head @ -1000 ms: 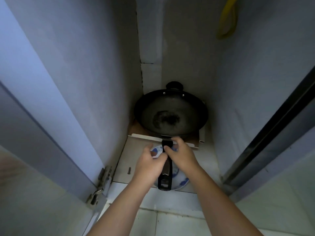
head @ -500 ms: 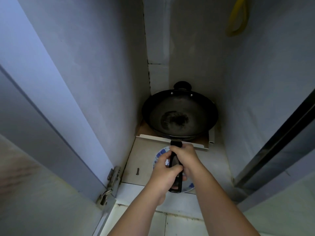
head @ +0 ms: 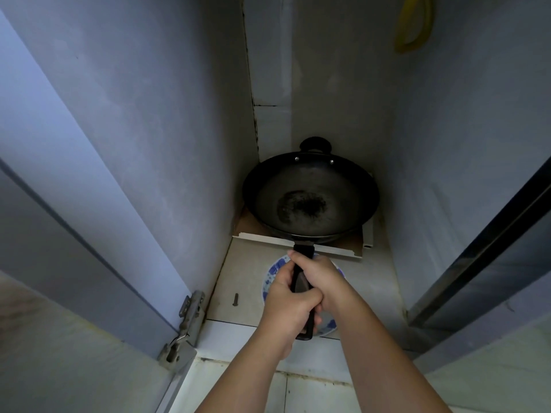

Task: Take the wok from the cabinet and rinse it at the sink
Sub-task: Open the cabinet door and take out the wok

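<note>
I see a black round wok (head: 310, 201), dark scorch at its centre, sitting level at the back of the open cabinet (head: 179, 114), its long black handle (head: 303, 249) pointing toward me.

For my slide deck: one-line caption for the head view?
Left hand and right hand grip the long handle of a black wok in an open cabinet, above a blue-and-white plate.

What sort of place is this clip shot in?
Likely a kitchen, looking into an open low cabinet: a wok is inside, a blue-patterned plate lies on its floor, and a hinge shows at left.
</note>
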Demonstrator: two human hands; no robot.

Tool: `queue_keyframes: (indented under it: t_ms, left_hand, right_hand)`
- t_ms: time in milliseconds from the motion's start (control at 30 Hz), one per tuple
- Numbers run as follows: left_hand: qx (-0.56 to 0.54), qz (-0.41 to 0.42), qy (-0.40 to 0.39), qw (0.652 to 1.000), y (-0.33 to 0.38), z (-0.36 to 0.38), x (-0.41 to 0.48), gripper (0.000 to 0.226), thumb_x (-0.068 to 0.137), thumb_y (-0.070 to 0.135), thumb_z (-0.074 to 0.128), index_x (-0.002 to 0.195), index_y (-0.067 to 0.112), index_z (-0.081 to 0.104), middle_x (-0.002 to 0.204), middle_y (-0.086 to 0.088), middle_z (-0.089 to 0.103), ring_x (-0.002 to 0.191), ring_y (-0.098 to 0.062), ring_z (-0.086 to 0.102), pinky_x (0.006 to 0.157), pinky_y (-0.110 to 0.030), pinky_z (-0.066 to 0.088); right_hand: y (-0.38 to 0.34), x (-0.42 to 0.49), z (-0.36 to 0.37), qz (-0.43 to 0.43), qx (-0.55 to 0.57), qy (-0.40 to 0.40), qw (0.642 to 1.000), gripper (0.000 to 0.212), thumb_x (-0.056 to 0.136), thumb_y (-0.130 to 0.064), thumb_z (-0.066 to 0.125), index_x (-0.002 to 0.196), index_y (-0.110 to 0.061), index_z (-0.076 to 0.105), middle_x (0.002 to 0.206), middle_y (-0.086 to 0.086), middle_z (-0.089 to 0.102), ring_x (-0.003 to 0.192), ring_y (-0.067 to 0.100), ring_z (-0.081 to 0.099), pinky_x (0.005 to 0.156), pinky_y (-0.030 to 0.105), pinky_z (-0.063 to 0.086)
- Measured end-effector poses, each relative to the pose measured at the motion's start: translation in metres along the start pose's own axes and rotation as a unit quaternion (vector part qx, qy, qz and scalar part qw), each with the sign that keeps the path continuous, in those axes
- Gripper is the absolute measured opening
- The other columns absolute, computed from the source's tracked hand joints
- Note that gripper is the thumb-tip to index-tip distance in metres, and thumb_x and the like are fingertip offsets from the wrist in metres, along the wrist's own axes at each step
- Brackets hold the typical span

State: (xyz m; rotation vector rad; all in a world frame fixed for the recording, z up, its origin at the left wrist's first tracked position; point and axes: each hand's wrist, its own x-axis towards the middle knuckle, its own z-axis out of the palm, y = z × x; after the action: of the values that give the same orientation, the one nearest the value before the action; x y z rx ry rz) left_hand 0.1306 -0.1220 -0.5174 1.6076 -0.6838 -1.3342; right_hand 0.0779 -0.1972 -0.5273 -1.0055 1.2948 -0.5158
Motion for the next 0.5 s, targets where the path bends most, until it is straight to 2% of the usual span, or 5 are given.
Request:
queue_keyframes:
  t_ms: [133,267,367,500]
  left_hand:
    - [-0.001,0.019,0.023,1.0,0.002,0.002,-0.003,0.064,0.078,-0.007,0.054,0.13,0.03,0.046,0.062,-0.007,0.061,0.039,-0.011,0.051,0.039,-0.022,0.043]
    - [0.001,0.03,0.039,0.999,0.004,0.004,-0.005,0.064,0.076,-0.009,0.054,0.128,0.026,0.048,0.062,-0.009,0.061,0.036,-0.01,0.05,0.039,-0.021,0.043]
    - [0.007,0.033,0.042,0.999,0.007,0.004,-0.005,0.063,0.075,-0.009,0.054,0.129,0.022,0.048,0.059,-0.009,0.06,0.034,-0.011,0.05,0.039,-0.022,0.043]
    - [0.011,0.036,0.037,0.999,0.009,0.002,-0.012,0.061,0.074,-0.009,0.053,0.122,0.028,0.047,0.06,-0.008,0.06,0.034,-0.009,0.049,0.033,-0.017,0.037]
  right_hand:
    - [0.0,-0.004,0.001,-0.015,0.009,0.003,1.0,0.023,0.091,-0.028,0.054,0.076,-0.01,0.056,0.067,0.005,0.058,0.06,0.015,0.056,0.05,0.024,0.04]
    - [-0.001,-0.003,0.003,-0.01,0.01,0.018,1.0,0.026,0.092,-0.028,0.052,0.096,-0.003,0.058,0.068,0.006,0.059,0.06,0.017,0.058,0.049,0.022,0.043]
    - [-0.003,-0.004,0.002,-0.005,0.006,0.02,1.0,0.031,0.092,-0.028,0.052,0.102,0.001,0.059,0.067,0.006,0.059,0.056,0.016,0.057,0.04,0.016,0.042]
    - [-0.005,-0.011,0.003,-0.004,0.007,0.022,1.0,0.035,0.092,-0.027,0.051,0.111,0.002,0.057,0.069,0.007,0.059,0.057,0.016,0.058,0.043,0.018,0.042]
